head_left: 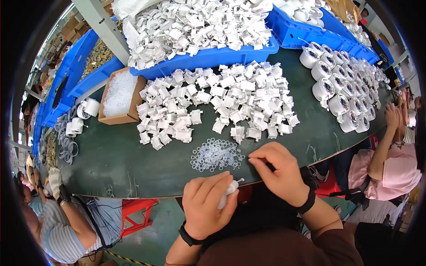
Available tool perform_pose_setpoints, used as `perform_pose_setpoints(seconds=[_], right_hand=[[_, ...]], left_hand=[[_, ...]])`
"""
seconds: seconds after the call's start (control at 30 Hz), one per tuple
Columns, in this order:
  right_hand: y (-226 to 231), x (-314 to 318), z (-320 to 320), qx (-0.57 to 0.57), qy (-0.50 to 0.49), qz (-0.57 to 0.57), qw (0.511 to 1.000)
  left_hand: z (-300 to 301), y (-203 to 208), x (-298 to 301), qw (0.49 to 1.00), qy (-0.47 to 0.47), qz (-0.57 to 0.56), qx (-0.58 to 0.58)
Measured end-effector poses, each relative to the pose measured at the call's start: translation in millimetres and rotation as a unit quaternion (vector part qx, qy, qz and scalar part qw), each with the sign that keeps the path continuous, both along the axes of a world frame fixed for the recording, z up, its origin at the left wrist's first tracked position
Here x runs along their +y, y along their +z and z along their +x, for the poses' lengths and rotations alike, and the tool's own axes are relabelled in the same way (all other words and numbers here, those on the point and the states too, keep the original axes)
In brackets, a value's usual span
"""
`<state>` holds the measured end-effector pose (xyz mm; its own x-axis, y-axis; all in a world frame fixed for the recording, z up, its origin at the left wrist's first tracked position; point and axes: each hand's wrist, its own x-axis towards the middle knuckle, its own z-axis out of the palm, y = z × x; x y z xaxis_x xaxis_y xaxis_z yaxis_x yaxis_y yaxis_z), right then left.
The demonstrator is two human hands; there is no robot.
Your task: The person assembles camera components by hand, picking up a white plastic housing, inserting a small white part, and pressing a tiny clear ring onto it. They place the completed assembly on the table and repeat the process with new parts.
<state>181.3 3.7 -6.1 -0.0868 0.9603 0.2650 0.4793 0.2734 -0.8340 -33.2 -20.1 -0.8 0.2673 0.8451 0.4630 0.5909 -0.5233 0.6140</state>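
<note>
My left hand [207, 201] is closed around a small white plastic part [227, 193], mostly covered by the fingers; a thin tip with a bit of red sticks out from it. To the right, my right hand [279, 173] has thumb and forefinger brought close together at the edge of a pile of small translucent rings [215, 155]. Whatever those fingertips hold, if anything, is too small to make out. Beyond the rings, a wide heap of white plastic brackets [222, 95] is spread over the dark green table [111, 164].
A blue bin [204, 60] heaped with brackets stands behind. Left of it is a cardboard box [117, 116] of clear small parts, with grey rings [69, 148] nearby. Rows of round white housings [339, 84] stand right. People sit at both sides; a red stool [137, 215] is at lower left.
</note>
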Motion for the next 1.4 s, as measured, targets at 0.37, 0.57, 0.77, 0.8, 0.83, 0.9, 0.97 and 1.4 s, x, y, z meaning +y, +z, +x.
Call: perform_pose_setpoints(seconds=[0.37,0.57,0.77,0.8,0.83,0.9,0.97,1.4], right_hand=[[-11.5,-0.6,-10.9,-0.061,-0.027,0.038,0.997],[15.0,-16.9,1.8,0.209,0.047,-0.182,0.96],[19.3,-26.4,-6.8,0.17,0.104,-0.153,0.968],[15.2,-28.1,-6.8,0.227,0.11,-0.189,0.949],[12.3,-28.6,-6.8,0.284,0.116,-0.225,0.925],[10.6,-28.2,-9.5,0.329,0.114,-0.263,0.9],[6.8,-26.5,-11.6,0.372,0.111,-0.3,0.872],[4.0,-26.1,-24.9,0.355,0.103,-0.251,0.895]], left_hand=[[17.4,0.5,1.3,0.998,-0.011,0.011,0.055],[16.7,0.1,2.1,0.999,-0.002,0.012,0.039],[14.8,-0.8,1.8,0.999,-0.009,0.013,0.03],[14.4,-0.8,1.6,0.999,-0.012,0.012,0.027],[14.1,-1.8,1.7,1.0,-0.01,0.012,0.026],[13.3,-4.7,1.6,0.998,-0.013,0.031,0.045],[14.2,-5.6,2.6,0.998,-0.012,0.034,0.048],[11.0,-18.6,0.1,0.997,0.007,0.073,-0.027]])
